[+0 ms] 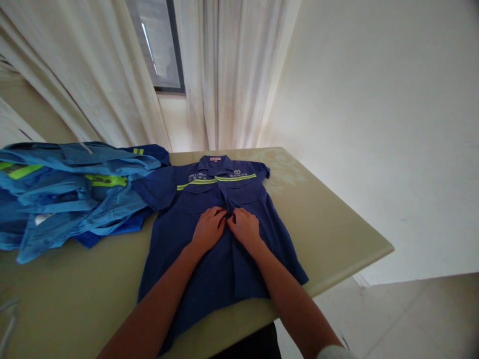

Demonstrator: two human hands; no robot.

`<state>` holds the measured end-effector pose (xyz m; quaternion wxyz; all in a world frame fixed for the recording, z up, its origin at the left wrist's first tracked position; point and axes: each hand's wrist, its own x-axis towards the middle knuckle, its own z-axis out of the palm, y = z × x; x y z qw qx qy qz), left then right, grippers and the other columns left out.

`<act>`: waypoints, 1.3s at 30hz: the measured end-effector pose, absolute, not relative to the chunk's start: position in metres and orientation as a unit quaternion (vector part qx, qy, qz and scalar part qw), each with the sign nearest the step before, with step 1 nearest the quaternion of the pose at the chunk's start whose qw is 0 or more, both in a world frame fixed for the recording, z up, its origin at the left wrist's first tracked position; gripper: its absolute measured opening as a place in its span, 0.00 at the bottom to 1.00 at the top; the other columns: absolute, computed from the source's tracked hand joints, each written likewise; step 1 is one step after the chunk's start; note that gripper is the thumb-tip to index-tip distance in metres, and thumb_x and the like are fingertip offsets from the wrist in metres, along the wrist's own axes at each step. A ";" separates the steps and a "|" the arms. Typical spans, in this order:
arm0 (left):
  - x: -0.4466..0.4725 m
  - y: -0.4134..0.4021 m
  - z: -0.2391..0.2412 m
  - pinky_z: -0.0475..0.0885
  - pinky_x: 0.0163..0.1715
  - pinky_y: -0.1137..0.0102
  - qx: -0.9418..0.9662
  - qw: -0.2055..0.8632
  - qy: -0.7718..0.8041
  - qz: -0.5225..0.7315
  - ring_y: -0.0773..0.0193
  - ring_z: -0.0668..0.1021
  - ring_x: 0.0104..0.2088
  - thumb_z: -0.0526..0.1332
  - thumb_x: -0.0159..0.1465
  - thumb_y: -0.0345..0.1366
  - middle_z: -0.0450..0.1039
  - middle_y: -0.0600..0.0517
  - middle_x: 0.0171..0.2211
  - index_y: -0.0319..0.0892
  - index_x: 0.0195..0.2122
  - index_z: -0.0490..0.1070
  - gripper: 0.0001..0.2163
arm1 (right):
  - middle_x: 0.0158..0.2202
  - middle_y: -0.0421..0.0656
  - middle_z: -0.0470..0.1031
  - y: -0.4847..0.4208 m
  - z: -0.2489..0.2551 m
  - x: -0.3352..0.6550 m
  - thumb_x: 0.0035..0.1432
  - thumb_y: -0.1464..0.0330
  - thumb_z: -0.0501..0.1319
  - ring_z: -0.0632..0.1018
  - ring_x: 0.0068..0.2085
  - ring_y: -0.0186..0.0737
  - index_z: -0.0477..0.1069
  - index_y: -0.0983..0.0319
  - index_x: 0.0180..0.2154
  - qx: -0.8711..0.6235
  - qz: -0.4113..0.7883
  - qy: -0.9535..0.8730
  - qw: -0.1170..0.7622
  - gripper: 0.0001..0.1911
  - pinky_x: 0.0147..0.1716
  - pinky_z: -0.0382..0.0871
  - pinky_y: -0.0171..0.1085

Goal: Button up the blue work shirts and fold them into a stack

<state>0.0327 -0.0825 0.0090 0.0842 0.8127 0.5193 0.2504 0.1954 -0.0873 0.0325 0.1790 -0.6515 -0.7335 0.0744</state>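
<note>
A navy short-sleeved work shirt point(190, 279) lies spread front side up, its collar pointing away from me. Yellow-green reflective strips and pale lettering cross its chest. My left hand point(209, 227) is closed on the front edge just below the chest pockets, fingers curled into the cloth. Right beside it, my right hand point(244, 225) pinches the other side of the same front opening. Both sets of fingertips nearly meet at the placket, and whatever button lies between them is hidden.
A heap of blue garments point(75, 194) with yellow-green strips rests on the left of the table point(329, 239), touching the shirt's sleeve. A white object, perhaps a hanger point(11, 319), shows at the lower left edge. Curtains point(239, 75) and a wall point(392, 124) stand behind and right.
</note>
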 end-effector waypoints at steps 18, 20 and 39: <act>0.029 -0.092 0.025 0.62 0.57 0.57 0.813 0.098 0.482 0.312 0.59 0.77 0.45 0.59 0.68 0.34 0.79 0.51 0.40 0.46 0.43 0.76 0.07 | 0.28 0.39 0.76 -0.084 0.017 0.211 0.57 0.69 0.63 0.74 0.29 0.37 0.75 0.60 0.33 -0.563 0.202 -0.712 0.368 0.02 0.32 0.63 0.34; 0.029 -0.093 0.025 0.62 0.57 0.58 0.818 0.091 0.474 0.312 0.60 0.78 0.44 0.59 0.68 0.34 0.80 0.52 0.40 0.47 0.44 0.77 0.07 | 0.28 0.39 0.74 -0.085 0.021 0.210 0.56 0.71 0.62 0.72 0.29 0.36 0.73 0.60 0.32 -0.560 0.191 -0.721 0.361 0.01 0.31 0.61 0.34; 0.027 -0.088 0.016 0.60 0.53 0.56 0.822 0.098 0.504 0.245 0.57 0.75 0.46 0.53 0.71 0.31 0.75 0.49 0.42 0.47 0.46 0.76 0.13 | 0.26 0.35 0.68 -0.088 0.023 0.214 0.56 0.73 0.62 0.67 0.28 0.34 0.68 0.59 0.29 -0.506 0.212 -0.772 0.322 0.05 0.30 0.57 0.32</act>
